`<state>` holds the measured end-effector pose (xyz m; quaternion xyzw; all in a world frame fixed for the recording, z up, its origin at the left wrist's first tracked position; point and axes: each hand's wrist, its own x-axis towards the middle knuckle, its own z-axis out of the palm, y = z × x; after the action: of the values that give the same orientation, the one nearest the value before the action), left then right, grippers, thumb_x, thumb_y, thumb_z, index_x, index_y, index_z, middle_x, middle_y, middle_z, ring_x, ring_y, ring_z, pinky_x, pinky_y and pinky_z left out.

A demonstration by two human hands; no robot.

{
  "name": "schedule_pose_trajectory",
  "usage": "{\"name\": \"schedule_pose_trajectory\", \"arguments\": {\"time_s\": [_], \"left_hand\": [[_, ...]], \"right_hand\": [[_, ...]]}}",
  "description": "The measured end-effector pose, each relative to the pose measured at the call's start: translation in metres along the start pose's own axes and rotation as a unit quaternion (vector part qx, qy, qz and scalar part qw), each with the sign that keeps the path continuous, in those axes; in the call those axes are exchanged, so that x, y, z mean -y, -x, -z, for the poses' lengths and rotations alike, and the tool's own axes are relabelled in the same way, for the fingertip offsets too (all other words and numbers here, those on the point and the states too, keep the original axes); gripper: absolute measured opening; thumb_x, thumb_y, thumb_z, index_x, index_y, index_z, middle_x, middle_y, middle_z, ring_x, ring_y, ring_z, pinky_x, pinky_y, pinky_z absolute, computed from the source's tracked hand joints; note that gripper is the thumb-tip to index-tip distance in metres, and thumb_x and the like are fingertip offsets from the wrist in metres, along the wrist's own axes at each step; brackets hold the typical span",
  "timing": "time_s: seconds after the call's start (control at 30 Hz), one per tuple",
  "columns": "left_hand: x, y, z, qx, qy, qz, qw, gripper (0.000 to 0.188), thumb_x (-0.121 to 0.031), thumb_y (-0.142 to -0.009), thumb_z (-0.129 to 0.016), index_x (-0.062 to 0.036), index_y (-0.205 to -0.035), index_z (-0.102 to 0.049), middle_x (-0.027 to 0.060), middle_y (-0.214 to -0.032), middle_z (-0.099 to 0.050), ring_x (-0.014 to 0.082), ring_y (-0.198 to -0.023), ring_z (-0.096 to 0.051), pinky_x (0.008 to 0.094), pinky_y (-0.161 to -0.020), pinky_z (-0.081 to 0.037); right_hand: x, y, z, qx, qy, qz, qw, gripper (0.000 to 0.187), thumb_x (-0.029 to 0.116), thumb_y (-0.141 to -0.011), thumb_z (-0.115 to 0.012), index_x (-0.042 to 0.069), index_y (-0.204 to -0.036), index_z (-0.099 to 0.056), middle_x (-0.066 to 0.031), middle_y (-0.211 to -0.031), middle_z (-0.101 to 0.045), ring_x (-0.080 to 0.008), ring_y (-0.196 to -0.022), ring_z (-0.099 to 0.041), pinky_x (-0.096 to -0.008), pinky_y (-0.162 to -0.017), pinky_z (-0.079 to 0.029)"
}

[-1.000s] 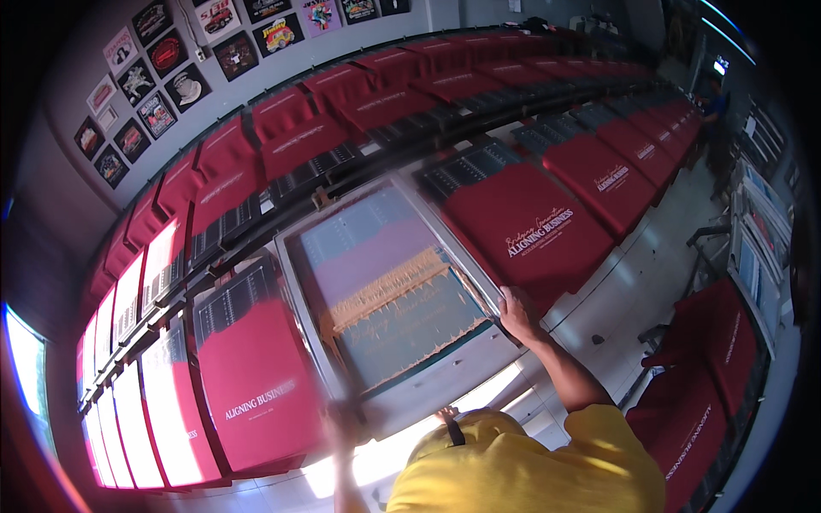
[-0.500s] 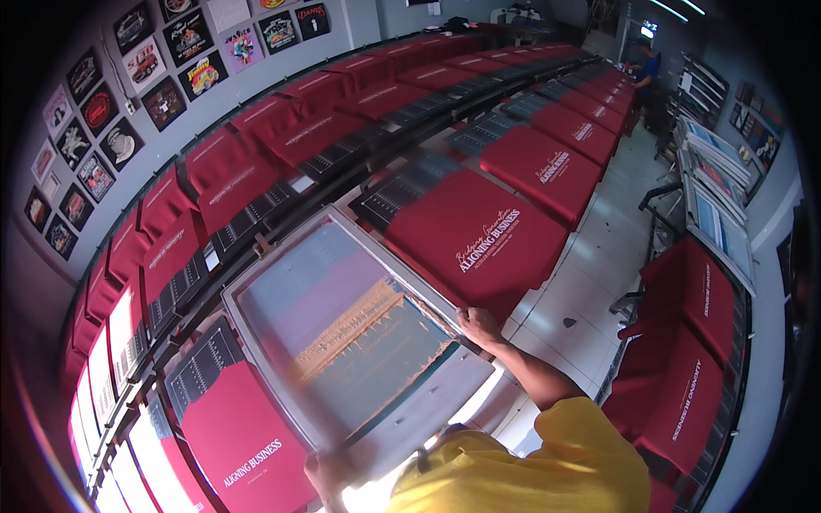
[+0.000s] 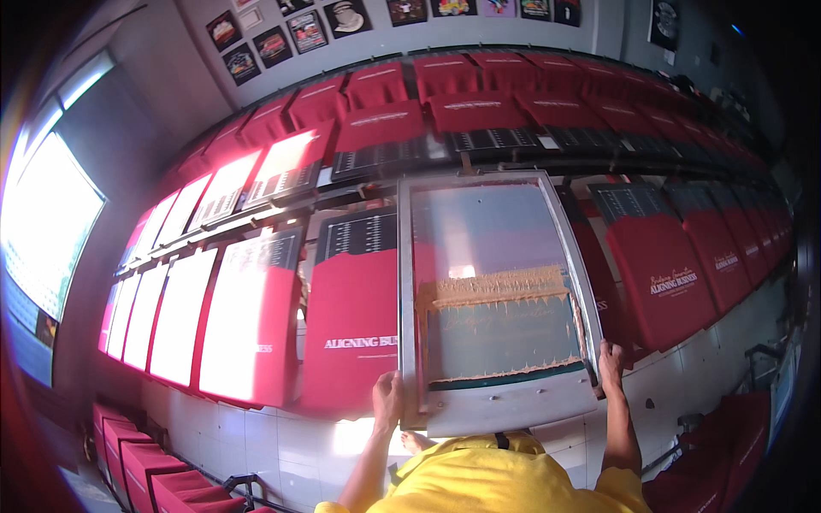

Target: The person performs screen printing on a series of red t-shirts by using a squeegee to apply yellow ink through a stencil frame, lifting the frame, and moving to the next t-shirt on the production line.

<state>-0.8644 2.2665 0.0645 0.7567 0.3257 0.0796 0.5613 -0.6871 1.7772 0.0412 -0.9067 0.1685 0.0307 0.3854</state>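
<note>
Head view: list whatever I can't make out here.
- Head view: most of the red cloth right of the framed screen, covered by the screen.
- Head view: the lower-right red cloths, cut off by the lower edge and dark rim.
- Head view: what lies outside the window, washed out by glare.

- The head fisheye looks down and forward from above the yellow shirt point(image 3: 479, 479), close behind the left hand point(image 3: 387, 398) and right hand point(image 3: 611, 366).
- Beyond both hands, it spans the silkscreen point(image 3: 496, 338) to the back wall point(image 3: 479, 32).
</note>
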Motion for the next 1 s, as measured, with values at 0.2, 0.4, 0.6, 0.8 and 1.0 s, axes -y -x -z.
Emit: {"name": "schedule_pose_trajectory", "arguments": {"time_s": [0.2, 0.4, 0.6, 0.8, 1.0], "left_hand": [[0.059, -0.036, 0.123, -0.052, -0.002, -0.004, 0.999, 0.043, -0.031, -0.099, -0.052, 0.0089, -0.108, -0.065, 0.0215, -0.09, -0.068, 0.0264, -0.088, -0.065, 0.0375, -0.083, -0.048], [0.086, -0.05, 0.204, -0.058, -0.01, -0.013, 0.998, 0.041, -0.031, -0.102, -0.054, 0.0078, -0.106, -0.066, 0.0018, -0.078, -0.062, 0.0089, -0.072, -0.052, 0.027, -0.064, -0.043], [0.094, -0.077, 0.233, -0.06, -0.003, -0.004, 0.998, 0.042, -0.034, -0.099, -0.052, 0.0045, -0.091, -0.067, 0.0134, -0.075, -0.064, 0.0221, -0.072, -0.06, 0.0378, -0.07, -0.048], [0.064, -0.085, 0.244, -0.04, 0.003, -0.018, 0.999, 0.041, -0.033, -0.099, -0.054, 0.0057, -0.092, -0.067, 0.0049, -0.073, -0.062, 0.0129, -0.068, -0.055, 0.0318, -0.063, -0.045], [0.09, -0.094, 0.253, -0.016, -0.019, -0.017, 1.0, 0.038, -0.031, -0.098, -0.058, 0.0057, -0.093, -0.068, 0.0037, -0.072, -0.064, 0.0105, -0.067, -0.057, 0.0302, -0.061, -0.047]], "right_hand": [[0.062, 0.087, -0.101, 0.007, -0.049, -0.008, 0.999, 0.053, 0.04, -0.098, -0.05, -0.006, -0.122, -0.058, -0.0284, -0.125, -0.057, -0.0406, -0.122, -0.052, -0.0422, -0.101, -0.04], [0.101, 0.134, -0.162, 0.017, -0.005, 0.034, 0.999, 0.049, 0.037, -0.098, -0.05, -0.006, -0.117, -0.062, -0.0272, -0.119, -0.062, -0.0405, -0.117, -0.057, -0.0427, -0.1, -0.043], [0.12, 0.139, -0.202, 0.004, -0.063, -0.008, 0.998, 0.055, 0.041, -0.099, -0.048, -0.005, -0.127, -0.055, -0.0279, -0.13, -0.055, -0.0397, -0.122, -0.053, -0.0423, -0.102, -0.042], [0.128, 0.142, -0.212, 0.003, -0.009, 0.006, 1.0, 0.055, 0.042, -0.101, -0.046, -0.006, -0.126, -0.055, -0.0284, -0.128, -0.055, -0.0399, -0.123, -0.053, -0.0417, -0.103, -0.041], [0.13, 0.144, -0.213, 0.002, -0.013, 0.029, 1.0, 0.051, 0.04, -0.1, -0.047, -0.005, -0.118, -0.061, -0.0279, -0.123, -0.059, -0.0413, -0.119, -0.054, -0.0435, -0.101, -0.042]]}}
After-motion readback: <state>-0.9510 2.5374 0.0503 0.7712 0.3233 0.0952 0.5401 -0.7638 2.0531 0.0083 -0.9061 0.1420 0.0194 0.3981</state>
